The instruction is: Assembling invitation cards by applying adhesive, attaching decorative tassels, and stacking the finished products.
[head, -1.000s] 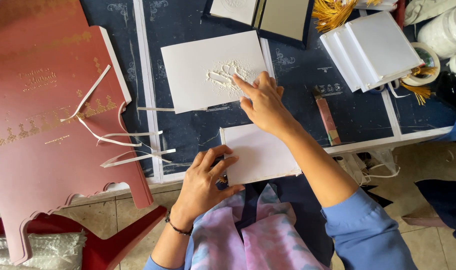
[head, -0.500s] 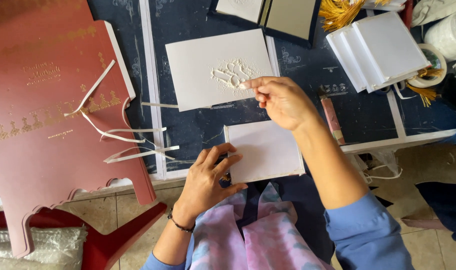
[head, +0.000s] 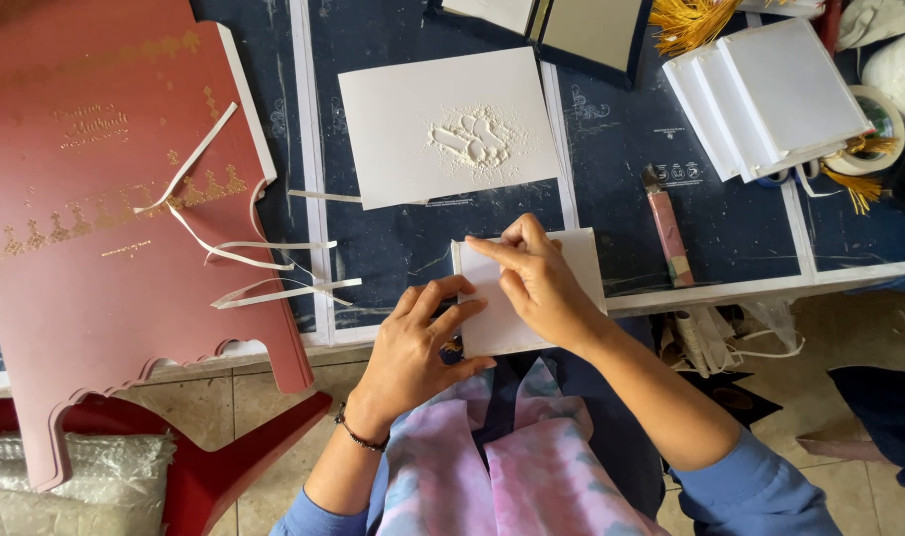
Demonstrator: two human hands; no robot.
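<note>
A small white card (head: 581,260) lies at the near edge of the dark cutting mat (head: 413,243). My left hand (head: 413,342) holds its lower left corner, fingers resting on it. My right hand (head: 537,283) presses down on the card with its fingertips, index finger pointing left across the top. Just beyond, a larger white sheet (head: 403,129) carries a patch of white paste or powder (head: 477,139) marked with finger tracks.
A large red die-cut card (head: 95,258) with gold print lies at the left, with white paper strips (head: 264,248) trailing over its edge. A stack of white cards (head: 770,94), a tape roll (head: 874,124), gold tassels (head: 696,20) and a small cutter (head: 666,228) sit at the right.
My right hand has drawn back from the paste patch on the larger sheet to the small card and now presses on it. My left hand has stayed on the card's corner.
</note>
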